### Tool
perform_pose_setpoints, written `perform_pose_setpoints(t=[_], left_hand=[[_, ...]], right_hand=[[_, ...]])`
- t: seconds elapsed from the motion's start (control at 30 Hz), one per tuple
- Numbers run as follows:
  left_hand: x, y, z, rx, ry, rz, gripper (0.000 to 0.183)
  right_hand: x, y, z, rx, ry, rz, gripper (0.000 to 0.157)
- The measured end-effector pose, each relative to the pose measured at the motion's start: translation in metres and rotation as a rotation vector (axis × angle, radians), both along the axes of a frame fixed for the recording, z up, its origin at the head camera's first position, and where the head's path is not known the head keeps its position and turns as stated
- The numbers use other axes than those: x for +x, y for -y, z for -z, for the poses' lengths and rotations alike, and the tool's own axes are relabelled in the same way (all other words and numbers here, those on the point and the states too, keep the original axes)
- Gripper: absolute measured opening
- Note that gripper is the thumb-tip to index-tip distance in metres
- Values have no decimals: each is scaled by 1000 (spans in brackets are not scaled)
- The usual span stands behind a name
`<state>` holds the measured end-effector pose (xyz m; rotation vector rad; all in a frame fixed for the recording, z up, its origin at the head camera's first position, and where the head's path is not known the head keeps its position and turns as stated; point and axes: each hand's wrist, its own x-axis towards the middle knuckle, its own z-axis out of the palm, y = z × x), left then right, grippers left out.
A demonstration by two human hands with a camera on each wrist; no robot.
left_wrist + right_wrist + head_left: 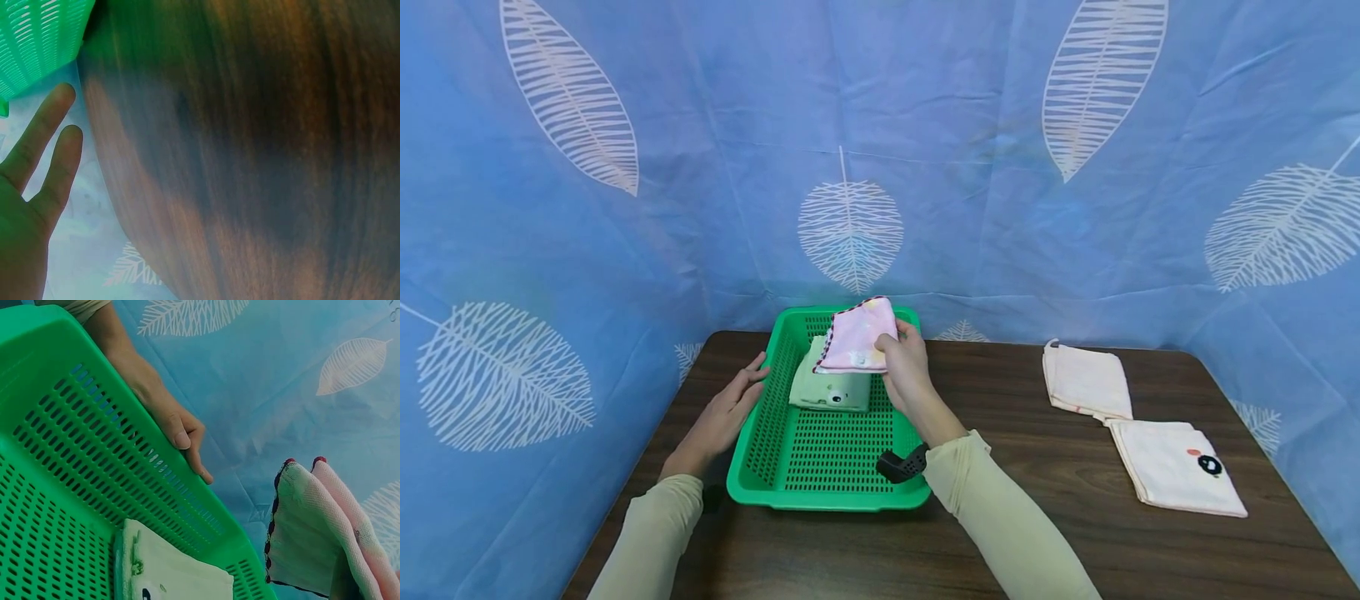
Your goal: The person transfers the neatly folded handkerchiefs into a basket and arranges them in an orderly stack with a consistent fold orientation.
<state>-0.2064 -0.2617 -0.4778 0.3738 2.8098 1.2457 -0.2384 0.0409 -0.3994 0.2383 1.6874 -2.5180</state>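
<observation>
Right hand (913,367) pinches pink cloth (857,335) at one edge; left hand (724,417) spread beside basket (827,500). Cloth's likely light, floppy: grip all layers.

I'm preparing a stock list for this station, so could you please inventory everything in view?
pink cloth: one, pink with dark edging, held above the basket
basket: one, green, on the table
folded green cloth: at least one, pale green, inside the basket; layers overlap
white cloths: two, white, on the table's right side
table: one, dark brown, under the basket
backdrop: blue with white leaf prints, behind and beside the table
wrist device: one clearly visible, black, at the right wrist
sleeves: two, pale cream, on the forearms
left grip: one, bare hand, at the basket's left rim
right grip: one, bare hand, pinching the pink cloth
</observation>
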Motion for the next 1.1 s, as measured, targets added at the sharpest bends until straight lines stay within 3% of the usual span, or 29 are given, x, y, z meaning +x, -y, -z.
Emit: perform_pose_setpoints(t=[0.47, 1.1], left_hand=[[-1, 2, 3, 2, 5, 5, 52], [1, 0, -2, 20, 6, 10, 50]], right_hand=[[-8, 11, 4, 16, 26, 32, 72], [-17, 20, 6, 76, 42, 50, 69]])
